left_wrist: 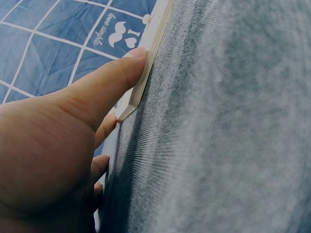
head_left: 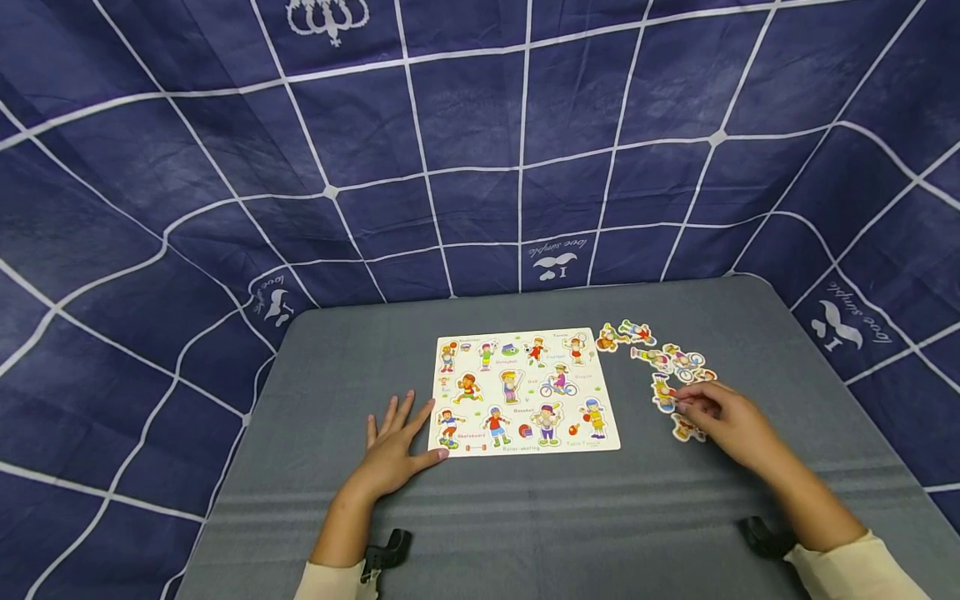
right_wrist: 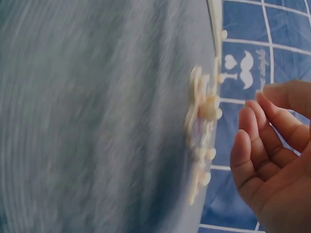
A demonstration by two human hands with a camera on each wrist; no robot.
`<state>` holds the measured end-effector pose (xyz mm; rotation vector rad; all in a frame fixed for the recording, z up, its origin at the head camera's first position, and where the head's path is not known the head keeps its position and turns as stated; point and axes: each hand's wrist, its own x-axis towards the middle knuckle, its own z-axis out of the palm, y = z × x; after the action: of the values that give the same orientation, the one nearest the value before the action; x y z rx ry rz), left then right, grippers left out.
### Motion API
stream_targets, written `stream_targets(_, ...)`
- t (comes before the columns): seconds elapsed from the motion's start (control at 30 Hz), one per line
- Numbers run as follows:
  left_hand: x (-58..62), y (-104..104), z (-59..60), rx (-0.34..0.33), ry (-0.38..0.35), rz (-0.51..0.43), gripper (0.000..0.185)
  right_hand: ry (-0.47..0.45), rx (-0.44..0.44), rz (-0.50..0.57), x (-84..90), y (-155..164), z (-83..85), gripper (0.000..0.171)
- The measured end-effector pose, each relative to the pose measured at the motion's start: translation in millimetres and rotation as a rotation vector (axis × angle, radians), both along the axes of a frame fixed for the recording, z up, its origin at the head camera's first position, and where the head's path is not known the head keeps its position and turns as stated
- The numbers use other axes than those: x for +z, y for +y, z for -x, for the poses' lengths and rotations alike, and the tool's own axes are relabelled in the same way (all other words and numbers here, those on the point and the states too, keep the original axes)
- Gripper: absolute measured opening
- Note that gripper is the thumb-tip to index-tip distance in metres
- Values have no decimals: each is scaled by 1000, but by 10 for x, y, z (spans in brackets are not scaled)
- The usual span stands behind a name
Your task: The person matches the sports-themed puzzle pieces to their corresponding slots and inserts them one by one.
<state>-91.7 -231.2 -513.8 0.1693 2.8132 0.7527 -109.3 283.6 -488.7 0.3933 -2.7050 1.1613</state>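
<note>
Left hand [head_left: 390, 458] spread, thumb [head_left: 432, 457] on rectangular wooden board [head_left: 491, 393]; right hand [head_left: 731, 427] by knobbed cutouts [head_left: 663, 395], grip unclear.

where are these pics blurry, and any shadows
Head view: picture board fairly crisp; left wrist view: gray cloth soft toward the right, a darker strip, likely shadow, beside the left hand; right wrist view: loose pieces blurred, cloth streaked, right hand clearer.

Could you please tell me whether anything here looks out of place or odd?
The blue backdrop looks odd: its printed crown hangs upside down. The figure pieces lie untidily beside the board; no damage is visible.
</note>
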Motion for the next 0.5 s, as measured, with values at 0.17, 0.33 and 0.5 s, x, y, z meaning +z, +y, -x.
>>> stream_targets(0.17, 0, -2, 2, 1, 8, 0, 91, -35, 37, -21, -35, 99, 28, 10)
stream_targets(0.33, 0, -6, 12, -5, -4, 1, 92, -30, 99, -50, -77, 157, 40, 13)
stream_targets(0.5, -1, -7, 10, -6, -2, -2, 92, 19, 150, -113, -123, 189, 58, 21)
